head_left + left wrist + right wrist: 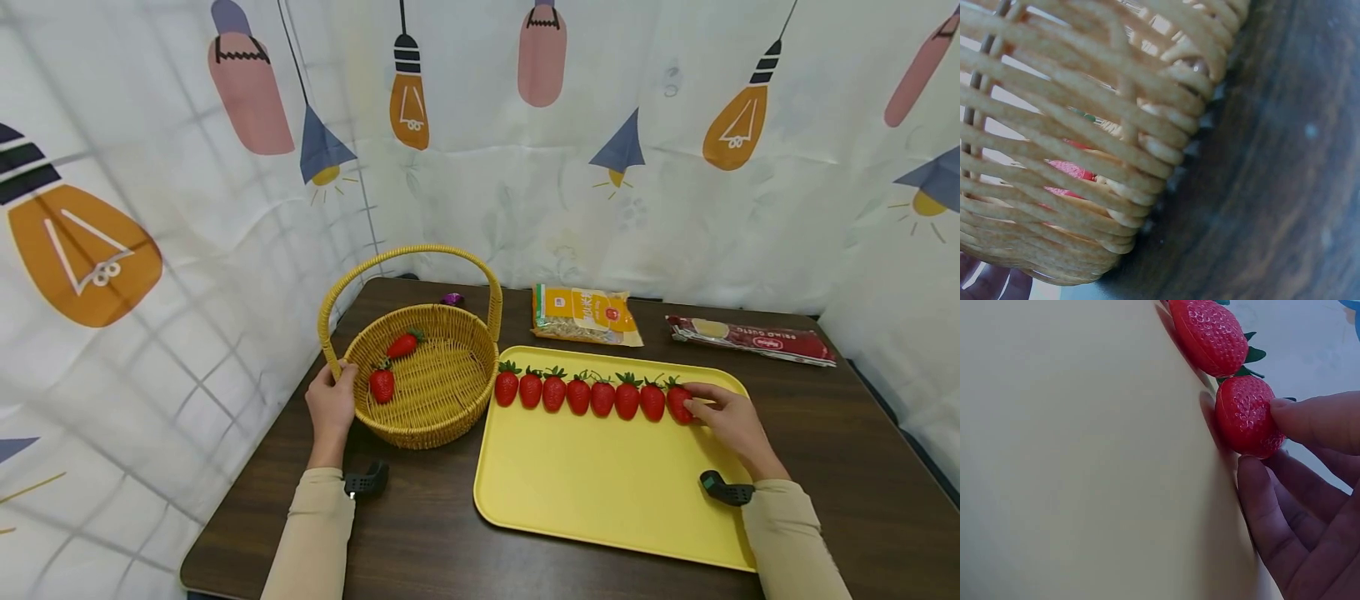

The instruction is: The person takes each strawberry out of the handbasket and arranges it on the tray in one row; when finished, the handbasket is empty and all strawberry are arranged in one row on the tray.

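Observation:
My left hand [332,402] grips the left side of a yellow wicker basket [420,435], where its tall arched handle meets the rim. Two strawberries lie inside, an upper strawberry [402,345] and a lower strawberry [382,386]. In the left wrist view the woven wall [1104,119] shows red fruit through its gaps. On the yellow tray [585,483] several strawberries stand in a row along the far edge, leaves pointing away. With thumb and fingers my right hand [727,423] pinches the rightmost strawberry [1249,417], which sits beside its neighbour [1210,334] on the tray.
Behind the tray lies a clear-and-orange food packet [585,315], with a long dark red packet [750,340] to its right. A small purple wrapped item [452,299] lies behind the basket. Printed curtains [480,192] stand along the back of the dark wooden table [420,525].

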Available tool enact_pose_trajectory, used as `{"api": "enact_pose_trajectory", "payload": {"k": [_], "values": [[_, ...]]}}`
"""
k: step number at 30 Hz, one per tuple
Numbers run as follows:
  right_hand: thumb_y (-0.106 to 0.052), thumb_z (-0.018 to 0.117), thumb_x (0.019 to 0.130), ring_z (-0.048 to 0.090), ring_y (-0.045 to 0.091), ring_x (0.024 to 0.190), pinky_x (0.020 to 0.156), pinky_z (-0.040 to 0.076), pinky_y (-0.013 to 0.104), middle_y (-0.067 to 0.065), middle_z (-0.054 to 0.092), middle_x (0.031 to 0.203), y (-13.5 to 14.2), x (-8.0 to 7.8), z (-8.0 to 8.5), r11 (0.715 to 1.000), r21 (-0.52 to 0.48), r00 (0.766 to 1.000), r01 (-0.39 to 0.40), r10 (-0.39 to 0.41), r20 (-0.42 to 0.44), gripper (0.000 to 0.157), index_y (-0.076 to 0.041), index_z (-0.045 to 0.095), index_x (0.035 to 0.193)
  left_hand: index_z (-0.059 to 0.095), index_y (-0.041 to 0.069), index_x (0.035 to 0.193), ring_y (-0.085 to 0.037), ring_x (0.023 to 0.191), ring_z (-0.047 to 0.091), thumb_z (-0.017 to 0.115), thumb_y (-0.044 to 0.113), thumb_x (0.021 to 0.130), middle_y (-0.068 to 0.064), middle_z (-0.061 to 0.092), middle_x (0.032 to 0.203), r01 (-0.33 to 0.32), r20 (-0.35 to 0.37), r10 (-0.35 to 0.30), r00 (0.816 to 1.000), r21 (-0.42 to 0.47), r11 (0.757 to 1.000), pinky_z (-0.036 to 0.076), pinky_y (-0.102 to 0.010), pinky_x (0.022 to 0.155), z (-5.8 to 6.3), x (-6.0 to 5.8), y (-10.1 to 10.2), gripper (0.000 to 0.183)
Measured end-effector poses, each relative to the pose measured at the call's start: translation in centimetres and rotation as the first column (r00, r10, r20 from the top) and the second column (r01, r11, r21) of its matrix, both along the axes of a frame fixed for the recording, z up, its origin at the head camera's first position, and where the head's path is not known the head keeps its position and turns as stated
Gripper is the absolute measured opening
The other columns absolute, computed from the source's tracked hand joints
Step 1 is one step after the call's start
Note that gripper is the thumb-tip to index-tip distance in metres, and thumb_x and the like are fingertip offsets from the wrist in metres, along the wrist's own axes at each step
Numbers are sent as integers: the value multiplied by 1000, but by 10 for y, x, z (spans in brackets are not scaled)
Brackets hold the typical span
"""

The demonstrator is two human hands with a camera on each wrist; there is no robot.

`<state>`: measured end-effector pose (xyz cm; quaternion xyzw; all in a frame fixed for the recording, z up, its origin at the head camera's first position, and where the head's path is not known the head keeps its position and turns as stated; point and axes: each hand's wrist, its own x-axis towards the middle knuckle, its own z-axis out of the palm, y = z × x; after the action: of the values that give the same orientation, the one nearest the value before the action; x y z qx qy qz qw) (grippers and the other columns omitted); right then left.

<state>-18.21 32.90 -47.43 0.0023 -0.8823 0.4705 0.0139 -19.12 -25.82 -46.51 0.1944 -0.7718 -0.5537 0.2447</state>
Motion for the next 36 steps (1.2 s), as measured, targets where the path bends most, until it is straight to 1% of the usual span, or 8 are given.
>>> {"api": "enact_pose_trajectory", "payload": {"k": [12, 20, 22, 25, 27, 29, 32, 36], "values": [[-23, 60, 98, 59, -8, 83, 71, 53, 19, 29, 56, 127, -3, -2, -2, 1000, -12, 1000, -9, 9, -18, 46, 7, 54, 132, 63, 5, 105, -19, 82, 48, 56, 30, 98, -11, 60, 102, -11, -3, 11, 1000, -12, 1000, 40, -24, 68, 1, 0, 0, 27], [-38, 55, 99, 69, 5, 83, 73, 50, 16, 26, 51, 134, 3, 1, 4, 998, -36, 996, 57, -55, 64, 55, 2, 51, 137, 64, 6, 106, -19, 82, 49, 56, 30, 98, -11, 61, 102, -6, 3, 6, 1000, -13, 1000, 40, -25, 68, 1, 1, 0, 27], [-37, 55, 99, 69, 6, 83, 72, 51, 17, 21, 53, 130, 4, 3, 6, 995, -55, 995, 82, -79, 55, 55, 2, 51, 137, 64, 6, 106, -19, 82, 49, 56, 30, 98, -11, 61, 101, -4, 7, 4, 1000, -13, 1000, 40, -25, 68, 1, 1, 1, 27], [-35, 57, 99, 68, 3, 83, 72, 54, 19, 2, 59, 117, 3, 4, 9, 989, -98, 994, 109, -109, 9, 53, 4, 52, 134, 65, 6, 105, -19, 81, 49, 57, 31, 97, -10, 61, 100, -3, 9, 4, 1000, -9, 1000, 40, -25, 68, 1, 1, 1, 27], [-34, 57, 99, 66, 0, 85, 72, 54, 21, -11, 58, 110, 0, 4, 12, 987, -121, 994, 102, -107, -33, 52, 5, 53, 133, 65, 6, 105, -19, 79, 49, 57, 31, 97, -10, 61, 99, -5, 8, 5, 1000, -10, 1000, 41, -25, 67, 1, 1, 1, 27], [-33, 57, 99, 65, 0, 86, 72, 55, 22, -14, 58, 108, -5, 3, 17, 989, -127, 994, 72, -82, -74, 51, 6, 53, 132, 65, 7, 105, -18, 77, 48, 57, 31, 97, -9, 60, 97, -8, 6, 8, 1000, -14, 1000, 40, -25, 66, 2, 1, 1, 27], [-30, 57, 99, 66, 6, 89, 73, 54, 22, 4, 61, 117, -19, 1, 25, 992, -124, 994, -8, -6, -112, 47, 6, 54, 130, 65, 7, 103, -16, 74, 48, 58, 31, 96, -7, 59, 93, -12, 3, 12, 1000, -22, 1000, 40, -25, 64, 2, 1, 1, 26], [-31, 57, 99, 69, 18, 92, 76, 54, 21, 25, 55, 128, -46, -6, 40, 987, -124, 991, -105, 93, -100, 46, 2, 55, 131, 65, 7, 102, -15, 72, 47, 58, 31, 96, -6, 57, 90, -15, 3, 15, 1000, -18, 1000, 39, -26, 64, 1, 1, 1, 26]]}}
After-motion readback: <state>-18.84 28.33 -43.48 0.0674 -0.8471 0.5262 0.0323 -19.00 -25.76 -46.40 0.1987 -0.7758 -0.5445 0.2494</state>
